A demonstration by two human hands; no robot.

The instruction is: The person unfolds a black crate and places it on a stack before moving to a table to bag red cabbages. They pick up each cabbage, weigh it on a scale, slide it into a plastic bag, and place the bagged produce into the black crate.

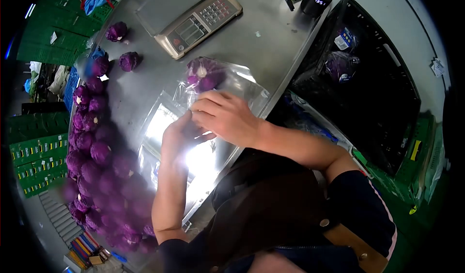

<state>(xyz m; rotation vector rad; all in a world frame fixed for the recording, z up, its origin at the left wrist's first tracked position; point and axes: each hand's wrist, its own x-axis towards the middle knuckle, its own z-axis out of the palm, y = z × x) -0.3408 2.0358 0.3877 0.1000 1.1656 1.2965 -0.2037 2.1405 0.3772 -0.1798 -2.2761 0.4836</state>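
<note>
Several small red cabbages fill a clear plastic bag; the bagged cabbage (206, 73) lies on the metal table near the scale. At the bag's near end, my right hand (225, 115) has its fingers bent and pressed together on the plastic. My left hand (180, 132) meets it from the left, its fingertips partly hidden behind the right hand. What the left fingers hold is too hidden to make out. Flat clear plastic bags (162, 120) lie beneath and left of the hands, with bright glare on them.
Many loose red cabbages (100, 152) are heaped along the table's left side. A scale (198, 23) stands at the back, and a black clock device (316, 0) beyond it. Right of the table is a black crate (368, 103) holding bagged cabbage (341, 65).
</note>
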